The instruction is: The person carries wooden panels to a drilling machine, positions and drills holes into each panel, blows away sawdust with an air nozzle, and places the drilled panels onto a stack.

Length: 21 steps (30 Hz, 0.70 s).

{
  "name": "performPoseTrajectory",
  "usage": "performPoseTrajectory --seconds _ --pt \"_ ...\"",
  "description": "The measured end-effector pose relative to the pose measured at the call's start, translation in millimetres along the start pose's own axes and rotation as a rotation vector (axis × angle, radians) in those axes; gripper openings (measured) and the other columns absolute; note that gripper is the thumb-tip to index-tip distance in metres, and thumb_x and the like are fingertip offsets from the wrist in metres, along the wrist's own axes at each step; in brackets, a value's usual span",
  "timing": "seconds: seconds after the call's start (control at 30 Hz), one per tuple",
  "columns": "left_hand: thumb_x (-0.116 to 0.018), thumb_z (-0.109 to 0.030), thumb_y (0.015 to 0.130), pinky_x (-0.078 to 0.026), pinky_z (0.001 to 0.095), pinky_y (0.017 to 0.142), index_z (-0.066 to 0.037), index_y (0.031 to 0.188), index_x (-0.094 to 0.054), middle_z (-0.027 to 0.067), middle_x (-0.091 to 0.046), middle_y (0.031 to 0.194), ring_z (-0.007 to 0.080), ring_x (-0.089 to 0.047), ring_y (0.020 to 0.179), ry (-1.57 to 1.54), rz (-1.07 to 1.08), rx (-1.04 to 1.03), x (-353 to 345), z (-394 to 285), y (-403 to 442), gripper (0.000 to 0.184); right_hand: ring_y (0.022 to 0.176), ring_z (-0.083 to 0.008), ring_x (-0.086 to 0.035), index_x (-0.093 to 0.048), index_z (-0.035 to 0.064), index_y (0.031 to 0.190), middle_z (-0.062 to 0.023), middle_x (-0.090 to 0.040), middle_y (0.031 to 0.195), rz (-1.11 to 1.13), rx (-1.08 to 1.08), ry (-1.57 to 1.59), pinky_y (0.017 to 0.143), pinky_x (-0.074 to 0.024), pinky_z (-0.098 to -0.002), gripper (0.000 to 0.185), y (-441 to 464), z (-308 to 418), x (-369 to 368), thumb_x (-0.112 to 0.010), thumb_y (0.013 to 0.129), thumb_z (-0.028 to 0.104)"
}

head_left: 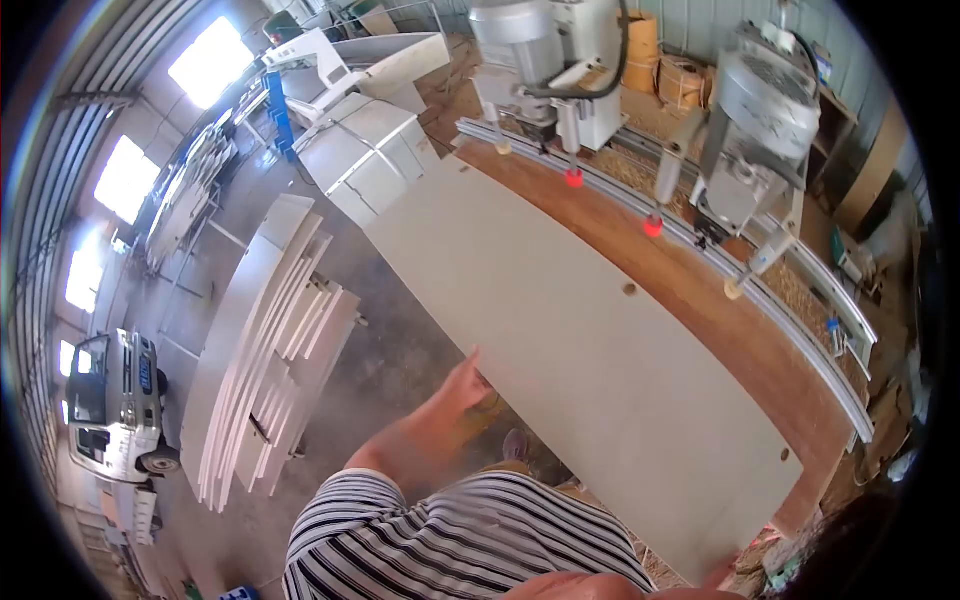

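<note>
Your right hand, mostly hidden, was at the near end of the pale panel, your left hand at its long edge; neither grip could be told. Apparently you were positioning the panel, overlapping the brown worktop below the machine, which called for even, two-handed guidance.

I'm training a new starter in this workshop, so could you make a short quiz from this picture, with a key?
1. True or false: the left hand is at a long edge of the big pale board.
2. Of the four rod tips in a row, the two middle ones are: a) blue, b) red, c) green.
3. What shows between the white vehicle and the big pale board?

Key: 1. True. 2. b. 3. A stack of boards.
</note>
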<state>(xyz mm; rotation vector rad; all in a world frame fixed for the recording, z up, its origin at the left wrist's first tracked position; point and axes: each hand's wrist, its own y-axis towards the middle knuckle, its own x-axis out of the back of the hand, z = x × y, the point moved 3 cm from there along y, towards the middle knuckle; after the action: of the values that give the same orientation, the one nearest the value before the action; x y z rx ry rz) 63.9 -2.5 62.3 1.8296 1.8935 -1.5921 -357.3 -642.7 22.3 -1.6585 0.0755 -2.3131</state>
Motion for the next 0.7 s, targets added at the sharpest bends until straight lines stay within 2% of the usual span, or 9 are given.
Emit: performPoseTrajectory --seconds 0.1,0.2,0.23,0.33,0.37,0.43,0.5,0.57,0.7 --pt "-0.045 -0.037 0.092 -0.044 0.0444 0.086 -0.006 0.115 -0.048 0.0089 -0.055 0.112 0.0244 -0.054 0.102 -0.019 -0.164 -0.068 39 -37 22 0.039 0.087 -0.0300 -0.057 -0.048 -0.0040 0.113 -0.0168 -0.056 0.102 -0.345 0.066 -0.615 0.074 -0.0455 -0.0407 0.042 15 20 17 -0.054 0.087 0.028" --pt "-0.041 -0.034 0.093 -0.045 0.0443 0.081 -0.006 0.114 -0.048 0.0096 -0.055 0.110 0.0246 -0.054 0.100 0.167 -0.326 -0.102 81 -22 62 0.036 0.091 -0.0332 -0.054 -0.046 -0.0040 0.114 -0.0191 -0.053 0.106 -0.338 0.341 -0.522 0.077 -0.0440 -0.0434 0.042 -7 142 17 -0.052 0.088 0.028" --pt "-0.042 -0.035 0.093 -0.045 0.0414 0.073 -0.009 0.112 -0.047 0.0087 -0.056 0.104 0.0236 -0.055 0.092 0.180 -0.365 -0.105 100 -12 81 0.033 0.095 -0.0350 -0.052 -0.045 -0.0033 0.115 -0.0203 -0.051 0.111 -0.290 0.521 -0.420 0.079 -0.0425 -0.0451 0.042 -16 195 14 -0.050 0.088 0.028" --pt "-0.045 -0.037 0.091 -0.044 0.0366 0.060 -0.012 0.109 -0.047 0.0070 -0.056 0.093 0.0208 -0.054 0.081 0.284 -0.541 -0.118 109 -2 94 0.030 0.107 -0.0357 -0.046 -0.045 0.0000 0.118 -0.0203 -0.045 0.122 -0.442 0.900 -0.253 0.088 -0.0385 -0.0445 0.039 16 286 -53 -0.048 0.089 0.026" --pt "-0.042 -0.033 0.092 -0.045 0.0377 0.064 -0.011 0.111 -0.047 0.0058 -0.057 0.097 0.0213 -0.055 0.084 0.244 -0.473 -0.147 106 -2 95 0.030 0.111 -0.0357 -0.044 -0.045 0.0019 0.119 -0.0200 -0.042 0.126 -0.519 1.030 -0.265 0.090 -0.0370 -0.0441 0.039 20 317 -68 -0.047 0.089 0.027" --pt "-0.040 -0.030 0.094 -0.046 0.0387 0.067 -0.010 0.114 -0.047 0.0046 -0.057 0.100 0.0218 -0.056 0.087 0.186 -0.426 -0.193 112 5 97 0.029 0.108 -0.0367 -0.048 -0.052 0.0011 0.115 -0.0212 -0.049 0.121 -0.410 1.057 -0.294 0.089 -0.0381 -0.0451 0.044 -8 378 -76 -0.042 0.091 0.037" --pt "-0.042 -0.032 0.093 -0.046 0.0369 0.065 -0.010 0.113 -0.047 0.0038 -0.058 0.096 0.0191 -0.057 0.083 0.247 -0.340 -0.177 118 9 105 0.030 0.096 -0.0385 -0.055 -0.059 -0.0005 0.105 -0.0220 -0.060 0.103 0.304 0.711 -0.266 0.082 -0.0428 -0.0458 0.054 -6 417 -105 -0.035 0.091 0.046" --pt "-0.043 -0.033 0.093 -0.047 0.0355 0.063 -0.009 0.108 -0.047 0.0028 -0.057 0.094 0.0178 -0.057 0.081 0.156 -0.470 -0.218 111 4 86 0.028 0.087 -0.0394 -0.057 -0.059 -0.0015 0.104 -0.0259 -0.059 0.097 0.294 0.968 -0.217 0.072 -0.0461 -0.0424 0.056 -4 429 -127 -0.033 0.092 0.047" --pt "-0.047 -0.037 0.091 -0.047 0.0354 0.062 -0.009 0.104 -0.047 0.0055 -0.057 0.091 0.0195 -0.056 0.080 0.216 -0.585 -0.182 83 -11 24 0.031 0.086 -0.0397 -0.057 -0.059 -0.0017 0.103 -0.0259 -0.059 0.096 0.184 0.993 -0.384 0.072 -0.0461 -0.0428 0.057 -48 458 -120 -0.033 0.092 0.047"
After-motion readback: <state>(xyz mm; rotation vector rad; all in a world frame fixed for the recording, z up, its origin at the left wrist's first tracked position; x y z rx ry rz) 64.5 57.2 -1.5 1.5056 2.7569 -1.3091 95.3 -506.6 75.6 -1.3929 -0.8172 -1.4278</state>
